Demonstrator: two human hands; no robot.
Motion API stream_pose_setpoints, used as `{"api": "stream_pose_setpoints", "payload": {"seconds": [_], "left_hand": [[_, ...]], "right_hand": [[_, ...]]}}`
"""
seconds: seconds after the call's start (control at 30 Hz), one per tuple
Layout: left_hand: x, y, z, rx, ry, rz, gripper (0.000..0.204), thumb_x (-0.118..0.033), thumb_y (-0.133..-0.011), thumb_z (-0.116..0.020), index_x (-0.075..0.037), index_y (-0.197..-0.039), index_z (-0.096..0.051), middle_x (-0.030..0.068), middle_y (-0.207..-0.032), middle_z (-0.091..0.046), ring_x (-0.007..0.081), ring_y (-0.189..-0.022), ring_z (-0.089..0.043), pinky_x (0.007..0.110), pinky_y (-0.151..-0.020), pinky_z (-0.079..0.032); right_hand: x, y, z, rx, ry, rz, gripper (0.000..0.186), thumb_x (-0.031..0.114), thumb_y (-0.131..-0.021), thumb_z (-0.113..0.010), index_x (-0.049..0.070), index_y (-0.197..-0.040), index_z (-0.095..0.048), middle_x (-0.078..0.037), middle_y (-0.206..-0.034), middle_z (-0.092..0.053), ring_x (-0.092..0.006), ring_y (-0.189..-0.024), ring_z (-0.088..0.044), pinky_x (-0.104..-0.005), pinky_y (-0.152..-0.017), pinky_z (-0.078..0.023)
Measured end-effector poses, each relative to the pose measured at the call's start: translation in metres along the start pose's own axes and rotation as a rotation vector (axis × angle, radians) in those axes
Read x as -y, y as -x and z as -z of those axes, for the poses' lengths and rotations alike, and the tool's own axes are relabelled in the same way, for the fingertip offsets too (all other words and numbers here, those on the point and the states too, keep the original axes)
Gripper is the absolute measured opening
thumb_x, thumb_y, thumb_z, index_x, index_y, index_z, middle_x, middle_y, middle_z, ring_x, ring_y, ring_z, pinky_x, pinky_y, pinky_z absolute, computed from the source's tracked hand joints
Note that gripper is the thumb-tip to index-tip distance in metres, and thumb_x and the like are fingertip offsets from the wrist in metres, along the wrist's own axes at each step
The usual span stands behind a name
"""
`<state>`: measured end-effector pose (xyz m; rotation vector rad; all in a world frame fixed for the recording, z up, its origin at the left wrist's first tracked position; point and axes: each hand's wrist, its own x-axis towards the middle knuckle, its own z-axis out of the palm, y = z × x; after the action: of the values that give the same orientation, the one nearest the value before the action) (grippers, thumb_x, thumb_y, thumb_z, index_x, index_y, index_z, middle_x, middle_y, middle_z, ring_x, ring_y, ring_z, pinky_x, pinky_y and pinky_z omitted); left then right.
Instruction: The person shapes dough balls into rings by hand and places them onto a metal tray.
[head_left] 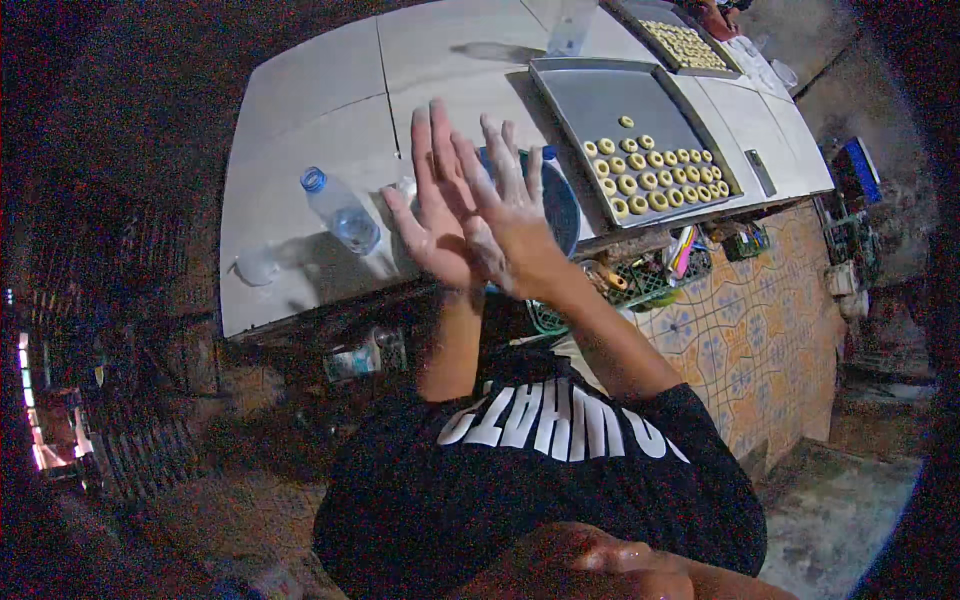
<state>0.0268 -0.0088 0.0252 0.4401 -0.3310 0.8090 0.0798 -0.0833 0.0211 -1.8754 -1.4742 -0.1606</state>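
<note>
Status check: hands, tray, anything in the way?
Left hand and right hand open, powdery, overlapping. Dough rounds fill only part of tray. Hands partly block view of blue basin.

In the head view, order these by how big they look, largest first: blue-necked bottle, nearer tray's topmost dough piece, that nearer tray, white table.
White table
Nearer tray
Blue-necked bottle
Topmost dough piece

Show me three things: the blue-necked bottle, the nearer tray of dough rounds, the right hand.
Blue-necked bottle (341,212): head view, middle of its clear body.
Nearer tray (618,97): head view, bare metal base.
Right hand (513,232): head view, mid-hand.
</note>
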Motion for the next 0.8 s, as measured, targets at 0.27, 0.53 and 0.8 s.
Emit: {"api": "stream_pose_setpoints", "payload": {"seconds": [0.27,0.53,0.8], "left_hand": [[0.003,0.018,0.0,-0.032,-0.053,0.091,0.095,-0.072,-0.095,-0.034,-0.009,-0.16,-0.005,0.0087,-0.167,-0.009,0.0289,-0.152,-0.016,0.043,-0.122,-0.012],[-0.014,-0.004,0.024,0.017,-0.446,-0.192,0.085,-0.065,-0.098,-0.037,-0.016,-0.161,-0.006,0.0102,-0.167,-0.007,0.0265,-0.151,-0.019,0.042,-0.121,-0.019],[0.008,0.028,0.029,0.311,0.594,0.119,0.096,-0.075,-0.095,-0.029,-0.003,-0.158,-0.019,0.0095,-0.162,-0.027,0.0226,-0.144,-0.034,0.038,-0.118,-0.025]], "right_hand": [[0.011,-0.051,0.024,-0.138,-0.146,0.052,0.074,0.049,-0.1,-0.039,0.016,-0.16,-0.013,-0.026,-0.164,-0.004,-0.0472,-0.151,-0.002,-0.0611,-0.119,0.0],[0.04,0.016,0.003,0.1,-0.28,0.144,0.082,0.059,-0.097,-0.034,0.009,-0.16,-0.015,-0.029,-0.163,0.0,-0.0532,-0.149,0.005,-0.0641,-0.117,-0.002],[0.033,-0.05,0.038,-0.141,-0.041,0.102,0.079,0.058,-0.098,-0.034,0.014,-0.16,-0.013,-0.025,-0.164,-0.003,-0.0472,-0.151,0.005,-0.0588,-0.12,0.0]]}}
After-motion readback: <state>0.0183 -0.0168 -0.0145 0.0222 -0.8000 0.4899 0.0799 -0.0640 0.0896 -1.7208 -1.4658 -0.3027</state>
